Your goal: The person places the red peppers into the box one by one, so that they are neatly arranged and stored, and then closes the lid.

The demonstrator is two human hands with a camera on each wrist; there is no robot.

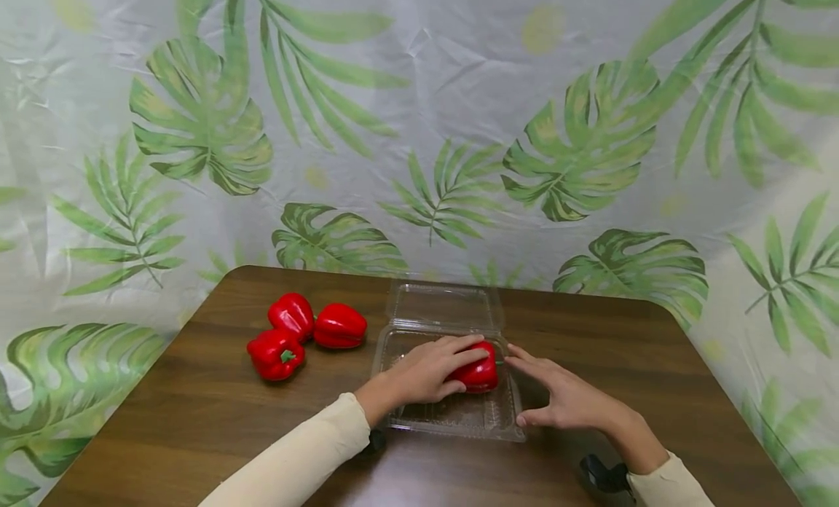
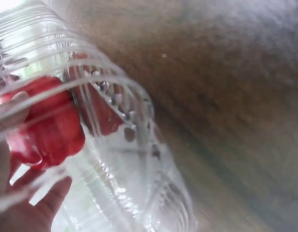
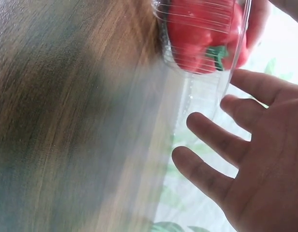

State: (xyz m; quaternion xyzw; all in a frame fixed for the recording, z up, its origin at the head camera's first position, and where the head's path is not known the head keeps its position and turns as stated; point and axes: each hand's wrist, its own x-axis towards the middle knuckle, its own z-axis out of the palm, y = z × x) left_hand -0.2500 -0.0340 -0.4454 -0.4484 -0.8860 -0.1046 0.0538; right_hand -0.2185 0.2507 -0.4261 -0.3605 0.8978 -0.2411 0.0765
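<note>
Head view: the left hand (image 1: 419,368) has its fingers grasping a red pepper (image 1: 480,368) inside the clear box (image 1: 459,428), presumably so it won't roll. The right hand's (image 1: 570,398) fingers, released and spread, stand at the box's side, perhaps to steady it. Three peppers (image 1: 275,354) (spares, I'd guess) lie beyond the left fingers. Left wrist view: plastic surrounds the held pepper. Right wrist view: its green stem (image 3: 217,56) faces the empty fingers.

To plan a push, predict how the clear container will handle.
The clear container probably flexes, since its ridged plastic looks thin. It may slide readily on the smooth-looking tabletop. The red pepper inside could roll, given its rounded sides.
</note>
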